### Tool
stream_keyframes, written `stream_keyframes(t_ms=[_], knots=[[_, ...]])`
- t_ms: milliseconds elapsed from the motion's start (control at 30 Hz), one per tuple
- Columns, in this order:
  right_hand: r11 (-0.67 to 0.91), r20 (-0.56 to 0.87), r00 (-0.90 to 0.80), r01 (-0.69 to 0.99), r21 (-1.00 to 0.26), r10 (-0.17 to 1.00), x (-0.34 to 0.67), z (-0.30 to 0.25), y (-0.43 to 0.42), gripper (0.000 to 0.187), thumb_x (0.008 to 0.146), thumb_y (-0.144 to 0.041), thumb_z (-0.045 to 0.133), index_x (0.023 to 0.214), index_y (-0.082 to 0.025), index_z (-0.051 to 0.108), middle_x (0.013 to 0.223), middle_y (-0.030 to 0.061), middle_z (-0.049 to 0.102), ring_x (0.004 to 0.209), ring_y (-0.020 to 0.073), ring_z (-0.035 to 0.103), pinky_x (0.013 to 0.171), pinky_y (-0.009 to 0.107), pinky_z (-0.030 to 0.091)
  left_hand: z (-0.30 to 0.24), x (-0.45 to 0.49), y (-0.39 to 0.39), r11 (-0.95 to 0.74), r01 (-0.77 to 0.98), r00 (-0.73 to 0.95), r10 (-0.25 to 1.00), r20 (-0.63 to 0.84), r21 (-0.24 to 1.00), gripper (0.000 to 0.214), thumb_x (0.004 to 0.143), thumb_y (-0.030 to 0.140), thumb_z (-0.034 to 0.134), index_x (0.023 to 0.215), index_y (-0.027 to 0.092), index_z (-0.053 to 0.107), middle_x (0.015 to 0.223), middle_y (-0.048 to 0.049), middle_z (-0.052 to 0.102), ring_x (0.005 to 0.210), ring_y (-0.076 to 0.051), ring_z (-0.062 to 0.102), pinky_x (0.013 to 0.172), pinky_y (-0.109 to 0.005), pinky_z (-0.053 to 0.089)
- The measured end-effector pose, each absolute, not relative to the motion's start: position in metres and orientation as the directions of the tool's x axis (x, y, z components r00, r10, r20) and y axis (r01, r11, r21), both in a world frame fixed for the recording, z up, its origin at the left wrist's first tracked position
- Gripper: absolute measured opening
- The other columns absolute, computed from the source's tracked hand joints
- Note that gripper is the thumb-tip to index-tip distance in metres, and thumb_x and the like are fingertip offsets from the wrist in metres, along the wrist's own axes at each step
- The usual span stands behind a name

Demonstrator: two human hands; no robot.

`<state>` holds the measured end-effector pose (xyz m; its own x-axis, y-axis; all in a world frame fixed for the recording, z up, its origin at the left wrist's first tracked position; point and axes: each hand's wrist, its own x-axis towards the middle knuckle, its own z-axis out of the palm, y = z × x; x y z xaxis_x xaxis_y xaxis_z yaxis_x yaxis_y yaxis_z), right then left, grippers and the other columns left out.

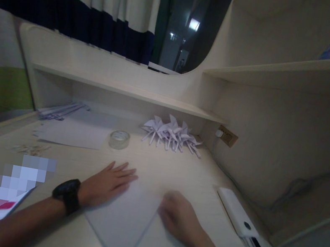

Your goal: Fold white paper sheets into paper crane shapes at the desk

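A white sheet of paper (123,222) lies on the desk in front of me, turned so that one corner points at the near edge. Across its upper left side my left hand (111,184) rests flat, fingers stretched out, a black watch on the wrist. At the paper's right edge is my right hand (179,215), its fingers curled in and blurred by motion. Whether those fingers pinch the paper edge is hidden. Beyond the hands stands a roll of clear tape (119,139).
Paper pinwheels (171,133) lie in a row at the back. Stacked white paper (77,129) is at the back left, small pale pieces (29,148) before it. A white power strip (237,213) with cables borders the right side. A shelf (126,91) overhangs the back.
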<state>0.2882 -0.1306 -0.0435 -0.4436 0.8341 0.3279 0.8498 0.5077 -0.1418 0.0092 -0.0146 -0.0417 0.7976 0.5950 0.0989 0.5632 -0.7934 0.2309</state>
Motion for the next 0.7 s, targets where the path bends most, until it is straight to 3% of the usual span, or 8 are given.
stream_keyframes(t_ms=[100,367,700], knots=[[0.493,0.323,-0.426,0.855,-0.162,0.845,0.286,-0.041,-0.136,0.015,0.087,-0.020,0.049,0.077,-0.019,0.060,0.084,0.0050,0.057,0.078,0.0171,0.051,0.070,0.028,0.040,-0.052,0.006,-0.012,-0.784,0.574,0.787,0.608,0.104,0.235,0.045,0.098,0.047,0.022,0.140,0.039,0.036,0.150,0.0026,0.031,0.140,-0.028,0.020,0.110,-0.058,0.010],[0.332,0.367,-0.243,0.921,-0.203,0.898,0.261,-0.041,-0.160,0.010,0.084,-0.017,0.052,0.081,-0.021,0.060,0.085,0.0054,0.059,0.077,0.0183,0.055,0.068,0.029,0.042,-0.057,0.001,-0.011,-0.798,0.545,0.791,0.591,0.159,0.258,0.045,0.099,0.045,0.023,0.140,0.033,0.037,0.150,0.0008,0.033,0.140,-0.023,0.023,0.114,-0.047,0.011],[0.388,0.400,-0.284,0.897,-0.209,0.872,0.264,-0.039,-0.152,0.011,0.083,-0.016,0.052,0.076,-0.020,0.059,0.084,0.0057,0.060,0.077,0.0183,0.056,0.068,0.029,0.045,-0.059,-0.002,-0.009,-0.811,0.530,0.795,0.577,0.186,0.249,0.045,0.099,0.044,0.026,0.141,0.033,0.036,0.148,0.0015,0.037,0.139,-0.022,0.024,0.114,-0.045,0.012]])
